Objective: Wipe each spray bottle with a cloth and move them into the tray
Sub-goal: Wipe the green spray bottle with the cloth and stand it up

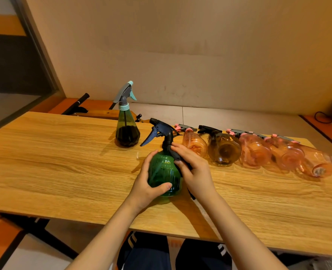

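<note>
While your left hand (148, 184) curls around the lower body of the green spray bottle (164, 175), thumb lying across its front, your right hand (192, 168) presses a dark cloth (177, 155) against the bottle's shoulder and neck, fingers bent over the fabric. The bottle stands upright near the middle of the wooden table (63, 162), close to its near edge. Its body is round, translucent green plastic with vertical ribs; its trigger head is matte black and points left. You cannot tell whether it holds liquid.

Behind it and to the left stands a conical bottle (127, 131) of smoky green plastic, faceted at the base, with a grey and teal trigger; a dark fill occupies its lower half.

To the right, five bottles lie on their sides in a row, bases toward you, each near or touching its neighbour. The first orange bottle (194, 144) is translucent, with a pink-tipped sprayer. The amber bottle (224, 149) beside it is darker, with a black trigger. Three pink bottles follow (256, 150) (287, 154) (317, 162), all clear-walled and rounded, the last reaching the table's right edge. None shows visible liquid.

The tabletop is smooth laminate with a pale oak grain. A plain beige wall (180, 45) rises behind it.
</note>
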Demonstrator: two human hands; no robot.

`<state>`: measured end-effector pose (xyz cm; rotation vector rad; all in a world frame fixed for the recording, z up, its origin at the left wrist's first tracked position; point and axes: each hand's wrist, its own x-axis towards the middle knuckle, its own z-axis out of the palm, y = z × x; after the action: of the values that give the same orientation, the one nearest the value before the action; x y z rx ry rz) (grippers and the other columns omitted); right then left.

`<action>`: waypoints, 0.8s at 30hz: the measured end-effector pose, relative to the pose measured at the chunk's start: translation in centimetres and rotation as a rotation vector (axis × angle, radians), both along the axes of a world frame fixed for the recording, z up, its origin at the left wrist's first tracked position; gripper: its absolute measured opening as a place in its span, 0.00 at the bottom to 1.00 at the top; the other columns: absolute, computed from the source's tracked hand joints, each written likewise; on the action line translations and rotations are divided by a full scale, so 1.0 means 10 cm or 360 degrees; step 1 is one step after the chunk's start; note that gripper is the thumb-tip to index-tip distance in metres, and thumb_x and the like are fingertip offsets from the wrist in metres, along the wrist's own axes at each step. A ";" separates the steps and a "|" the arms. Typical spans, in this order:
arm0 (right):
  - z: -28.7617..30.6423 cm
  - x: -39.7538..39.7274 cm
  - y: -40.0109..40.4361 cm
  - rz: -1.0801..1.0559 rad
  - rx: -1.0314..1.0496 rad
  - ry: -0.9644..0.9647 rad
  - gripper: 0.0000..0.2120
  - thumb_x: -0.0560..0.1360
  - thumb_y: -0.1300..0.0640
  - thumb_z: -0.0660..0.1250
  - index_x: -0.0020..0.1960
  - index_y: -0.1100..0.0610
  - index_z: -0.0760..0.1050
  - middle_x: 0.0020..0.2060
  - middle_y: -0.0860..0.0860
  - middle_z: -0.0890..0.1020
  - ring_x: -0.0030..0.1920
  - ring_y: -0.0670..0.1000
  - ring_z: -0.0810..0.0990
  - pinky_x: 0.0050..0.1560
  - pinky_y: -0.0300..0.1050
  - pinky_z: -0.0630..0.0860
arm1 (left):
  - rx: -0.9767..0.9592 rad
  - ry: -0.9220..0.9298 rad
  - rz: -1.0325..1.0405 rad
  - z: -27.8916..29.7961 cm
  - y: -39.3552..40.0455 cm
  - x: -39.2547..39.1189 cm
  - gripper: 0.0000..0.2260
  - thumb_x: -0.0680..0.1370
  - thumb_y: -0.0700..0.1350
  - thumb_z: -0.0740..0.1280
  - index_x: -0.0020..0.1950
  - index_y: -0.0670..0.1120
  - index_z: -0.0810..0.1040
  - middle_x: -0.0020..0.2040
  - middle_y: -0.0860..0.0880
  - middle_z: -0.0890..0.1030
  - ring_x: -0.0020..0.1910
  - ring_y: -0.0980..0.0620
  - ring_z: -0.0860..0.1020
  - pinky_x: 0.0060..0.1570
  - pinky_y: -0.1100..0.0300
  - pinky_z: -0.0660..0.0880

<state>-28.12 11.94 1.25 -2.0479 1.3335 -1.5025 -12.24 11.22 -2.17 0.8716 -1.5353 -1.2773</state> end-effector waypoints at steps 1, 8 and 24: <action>0.03 -0.02 -0.01 0.0031 0.0035 0.0000 0.20 0.72 0.64 0.63 0.64 0.53 0.71 0.60 0.43 0.74 0.64 0.39 0.69 0.66 0.35 0.65 | 0.0001 -0.0010 -0.0003 0.00 0.00 0.01 0.37 0.63 0.52 0.73 0.68 0.58 0.62 0.64 0.62 0.67 0.60 0.68 0.73 0.52 0.68 0.74; -0.17 -0.07 0.10 -0.0085 0.0168 -0.0176 0.19 0.73 0.61 0.62 0.62 0.48 0.72 0.60 0.39 0.74 0.63 0.35 0.69 0.65 0.34 0.66 | 0.0016 -0.0019 -0.0023 -0.04 -0.02 0.02 0.37 0.62 0.52 0.74 0.68 0.57 0.63 0.65 0.56 0.69 0.59 0.62 0.75 0.52 0.63 0.76; -0.53 0.11 0.36 -0.0081 -0.0013 -0.0027 0.23 0.73 0.67 0.63 0.68 0.60 0.69 0.66 0.50 0.71 0.68 0.45 0.68 0.67 0.37 0.65 | 0.0306 0.0375 0.0136 -0.11 -0.13 0.06 0.35 0.62 0.54 0.72 0.69 0.55 0.67 0.65 0.44 0.74 0.62 0.45 0.76 0.52 0.53 0.77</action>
<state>-27.03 15.53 -4.07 -2.0159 1.3850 -1.5460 -11.68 9.94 -3.24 0.8635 -1.1937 -1.4268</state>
